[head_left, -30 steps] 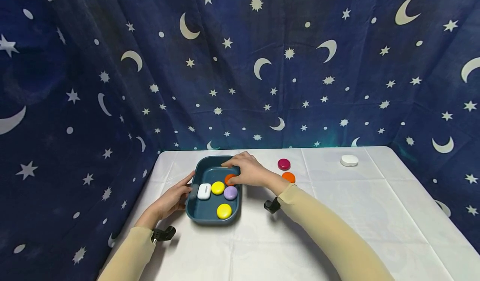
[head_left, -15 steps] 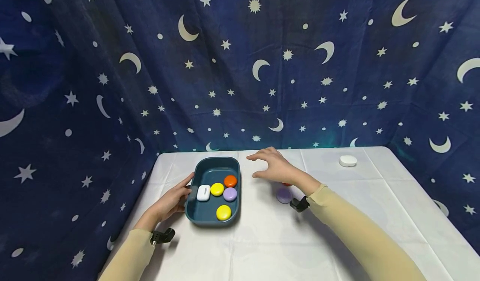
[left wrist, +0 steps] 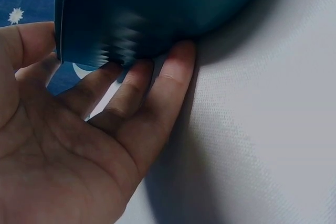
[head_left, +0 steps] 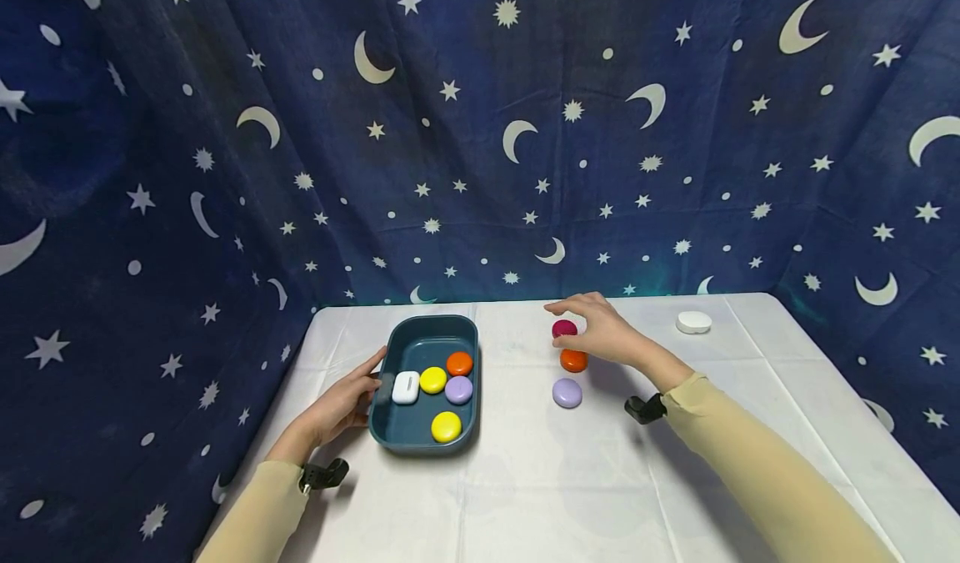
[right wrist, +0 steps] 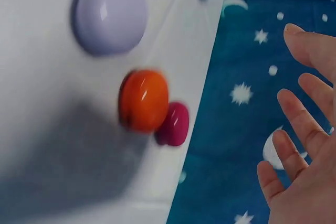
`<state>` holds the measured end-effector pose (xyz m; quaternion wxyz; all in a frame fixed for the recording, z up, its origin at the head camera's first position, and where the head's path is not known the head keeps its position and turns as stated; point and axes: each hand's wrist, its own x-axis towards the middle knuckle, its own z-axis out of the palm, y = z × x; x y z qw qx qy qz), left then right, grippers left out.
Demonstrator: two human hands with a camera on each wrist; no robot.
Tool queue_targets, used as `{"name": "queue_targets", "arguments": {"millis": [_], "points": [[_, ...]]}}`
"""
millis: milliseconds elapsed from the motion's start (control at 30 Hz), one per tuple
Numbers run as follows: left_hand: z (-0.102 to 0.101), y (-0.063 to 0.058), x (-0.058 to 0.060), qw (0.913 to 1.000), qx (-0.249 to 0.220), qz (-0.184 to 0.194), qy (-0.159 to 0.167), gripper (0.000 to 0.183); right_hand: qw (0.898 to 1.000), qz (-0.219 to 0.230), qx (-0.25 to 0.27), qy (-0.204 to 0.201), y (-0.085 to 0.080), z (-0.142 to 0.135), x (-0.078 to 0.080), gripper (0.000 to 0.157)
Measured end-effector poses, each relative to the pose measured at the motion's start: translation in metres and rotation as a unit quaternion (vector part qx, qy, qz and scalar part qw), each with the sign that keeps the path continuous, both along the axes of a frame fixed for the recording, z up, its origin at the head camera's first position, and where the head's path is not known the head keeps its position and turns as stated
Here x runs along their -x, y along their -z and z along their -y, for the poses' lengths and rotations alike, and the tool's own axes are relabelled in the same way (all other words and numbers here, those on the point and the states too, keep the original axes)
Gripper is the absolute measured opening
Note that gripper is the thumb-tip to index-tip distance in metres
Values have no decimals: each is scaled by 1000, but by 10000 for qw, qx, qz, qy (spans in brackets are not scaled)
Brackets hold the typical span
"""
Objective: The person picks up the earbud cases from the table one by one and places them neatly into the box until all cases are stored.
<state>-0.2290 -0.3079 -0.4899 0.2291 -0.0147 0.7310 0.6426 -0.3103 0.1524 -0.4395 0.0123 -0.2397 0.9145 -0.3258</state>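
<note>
My left hand (head_left: 341, 400) holds the left side of a dark teal tray (head_left: 426, 444), its thumb at the rim and its fingers against the outer wall (left wrist: 131, 19). Inside the tray are two yellow discs (head_left: 446, 427), an orange disc (head_left: 460, 364), a lilac disc (head_left: 459, 390) and a white rounded square piece (head_left: 406, 388). Over the table, right of the tray, my right hand (head_left: 603, 329) hovers with fingers spread and nothing in it. Nearest to it are a crimson disc (head_left: 564, 329) and another orange disc (right wrist: 144, 100), with a second lilac disc (right wrist: 112, 15) in front.
A white oval piece (head_left: 693, 323) lies at the back right of the table. White cloth (head_left: 525, 496) covers the tabletop, and a blue curtain (head_left: 480, 146) with moons and stars rises behind and at both sides.
The right hand has left the orange disc lying in the tray and moved right, over the crimson and orange discs on the table. The left hand stays at the tray.
</note>
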Motion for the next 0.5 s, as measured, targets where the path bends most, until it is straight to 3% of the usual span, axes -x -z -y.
{"name": "queue_targets", "arguments": {"millis": [267, 500], "points": [[1, -1, -1, 10000, 16, -2, 9, 58, 9994, 43, -23, 349, 11, -33, 5, 57], [1, 0, -1, 10000, -43, -17, 66, 58, 9989, 130, 77, 448, 23, -41, 6, 55]]}}
